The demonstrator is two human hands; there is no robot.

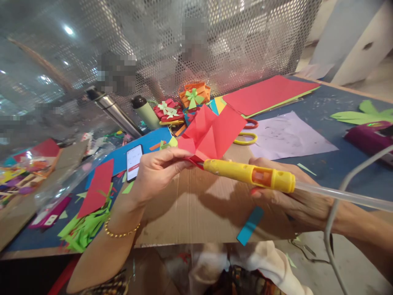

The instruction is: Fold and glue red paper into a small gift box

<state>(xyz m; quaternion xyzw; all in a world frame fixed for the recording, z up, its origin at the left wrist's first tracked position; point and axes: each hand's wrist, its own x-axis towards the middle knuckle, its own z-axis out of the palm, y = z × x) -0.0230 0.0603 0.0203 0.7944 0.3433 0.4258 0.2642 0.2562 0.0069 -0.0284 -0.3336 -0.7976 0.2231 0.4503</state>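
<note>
Folded red paper [221,131] is pinched at its lower left corner between the thumb and fingers of my left hand [162,168]. My right hand [276,192] is wrapped round a yellow glue gun [242,174] with a clear glue stick [334,194] sticking out of its back. The gun's tip touches or nearly touches the lower edge of the red paper, beside my left fingertips. Below both hands lies a brown cardboard sheet [184,217], with a blue paper strip [250,225] near its front edge.
Scissors [245,138], small decorated boxes [195,96] and red sheets [270,94] lie behind. A phone [134,162], green paper strips [86,227] and two bottles [145,110] are at the left. A grey cable [330,229] hangs by my right forearm.
</note>
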